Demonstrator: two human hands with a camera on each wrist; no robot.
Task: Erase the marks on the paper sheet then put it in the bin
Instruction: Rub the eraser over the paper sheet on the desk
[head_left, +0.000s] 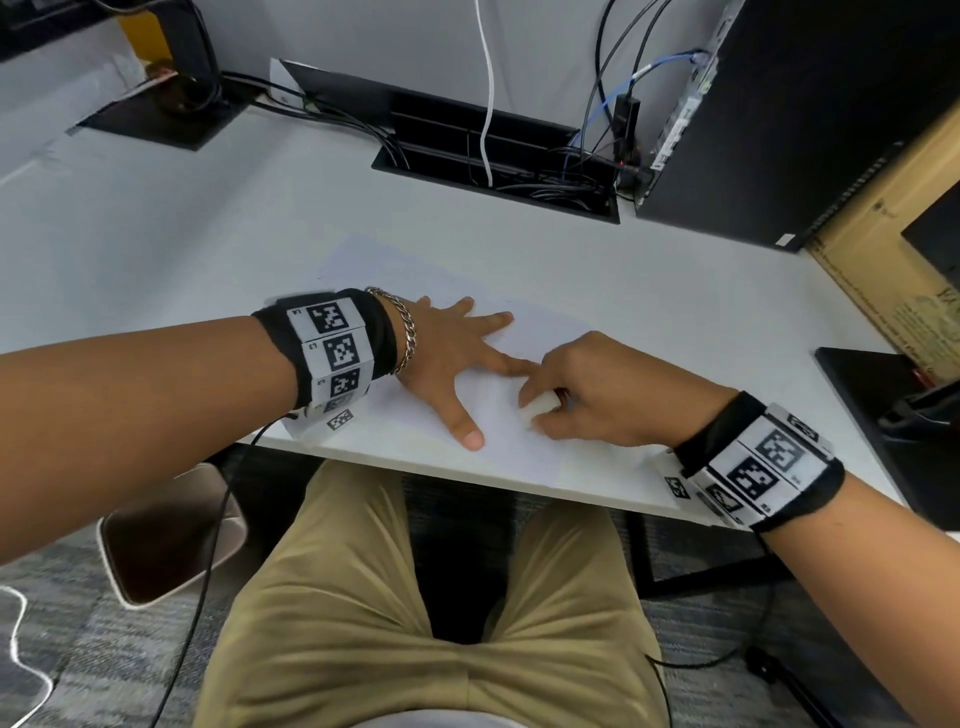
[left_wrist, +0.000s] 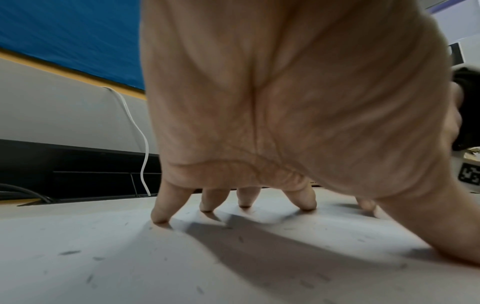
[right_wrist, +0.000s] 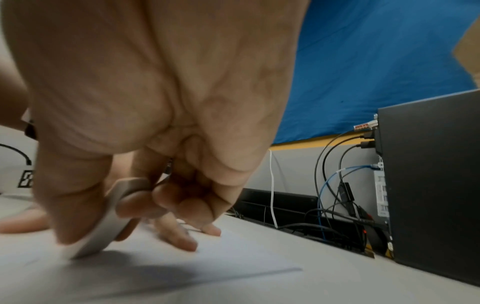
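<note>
A white paper sheet lies flat on the white desk near its front edge. My left hand presses it down with spread straight fingers; the fingertips stand on the sheet, which is dotted with small dark crumbs. My right hand pinches a white eraser between thumb and fingers, its lower end on the paper just right of my left thumb. In the right wrist view the eraser touches the sheet. No bin is in view.
A black computer tower stands at the back right with cables running into an open cable tray. A cardboard box and a black stand sit at the right. A chair seat is below left.
</note>
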